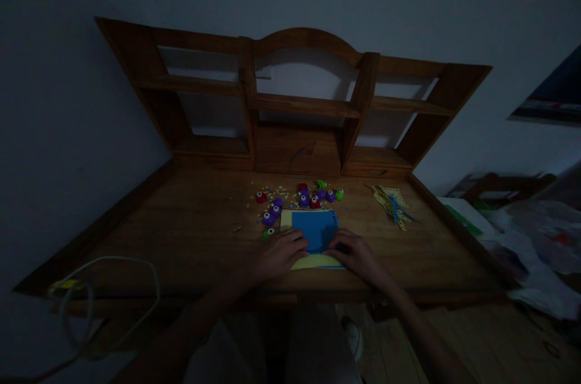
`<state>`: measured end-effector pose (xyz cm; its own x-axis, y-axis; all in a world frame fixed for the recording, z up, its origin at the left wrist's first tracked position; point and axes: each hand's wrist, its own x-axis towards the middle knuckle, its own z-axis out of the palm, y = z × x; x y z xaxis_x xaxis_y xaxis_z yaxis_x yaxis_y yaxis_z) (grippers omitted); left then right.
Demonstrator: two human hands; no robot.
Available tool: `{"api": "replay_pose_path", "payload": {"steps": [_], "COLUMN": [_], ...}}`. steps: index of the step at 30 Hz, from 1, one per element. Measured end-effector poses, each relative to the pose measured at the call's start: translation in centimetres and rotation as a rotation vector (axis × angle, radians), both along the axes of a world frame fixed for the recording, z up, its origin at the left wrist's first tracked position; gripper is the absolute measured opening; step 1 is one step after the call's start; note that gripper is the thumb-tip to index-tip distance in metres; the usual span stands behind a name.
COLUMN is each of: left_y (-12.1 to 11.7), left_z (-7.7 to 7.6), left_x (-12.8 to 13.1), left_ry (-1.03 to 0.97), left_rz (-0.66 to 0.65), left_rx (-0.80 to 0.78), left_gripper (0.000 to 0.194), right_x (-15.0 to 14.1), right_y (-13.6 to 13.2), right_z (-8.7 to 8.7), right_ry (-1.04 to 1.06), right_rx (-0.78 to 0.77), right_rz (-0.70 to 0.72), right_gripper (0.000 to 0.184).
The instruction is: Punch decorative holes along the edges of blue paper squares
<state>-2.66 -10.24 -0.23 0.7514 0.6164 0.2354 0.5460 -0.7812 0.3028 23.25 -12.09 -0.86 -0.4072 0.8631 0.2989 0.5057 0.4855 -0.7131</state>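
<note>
A blue sheet [313, 228] lies on a pale yellow sheet [313, 262] near the front of the wooden desk. More blue shows along the yellow sheet's lower right edge. My left hand [284, 251] rests over the left side of this stack, fingers stretched flat with their tips on the blue sheet. At the right edge, the fingers and thumb of my right hand [353, 252] are bent together over the blue sheet's lower right corner. What lies under the right fingertips is partly hidden.
Several small purple, red and green eyed pieces [303, 201] stand behind and left of the sheets, among scattered pale bits [272, 193]. Yellow and blue cut strips [394, 205] lie right. A wooden shelf unit [299, 106] closes the back. A white cable [122, 258] loops at left.
</note>
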Motion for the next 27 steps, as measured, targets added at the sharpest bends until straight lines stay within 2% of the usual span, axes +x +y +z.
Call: {"api": "replay_pose_path", "payload": {"steps": [6,11,21,27], "left_y": [1.2,2.1,2.6,2.9], "left_z": [-0.4,-0.3,0.0,-0.1], "left_x": [0.1,0.2,0.4,0.5], "left_ry": [-0.042,-0.039,-0.009,0.01], "left_rz": [-0.042,-0.08,-0.118,-0.131], "left_rx": [-0.108,-0.178,-0.181,-0.152], "left_gripper": [0.023,0.022,0.019,0.02], "right_x": [0.1,0.2,0.0,0.0], "right_y": [0.6,0.9,1.0,1.1], "right_z": [0.1,0.2,0.6,0.1], "right_ry": [-0.005,-0.045,-0.108,-0.14], "right_rx": [-0.108,-0.135,-0.102,-0.083], "right_rz": [-0.021,-0.026,-0.031,-0.04], "right_gripper": [0.013,0.013,0.01,0.011]}}
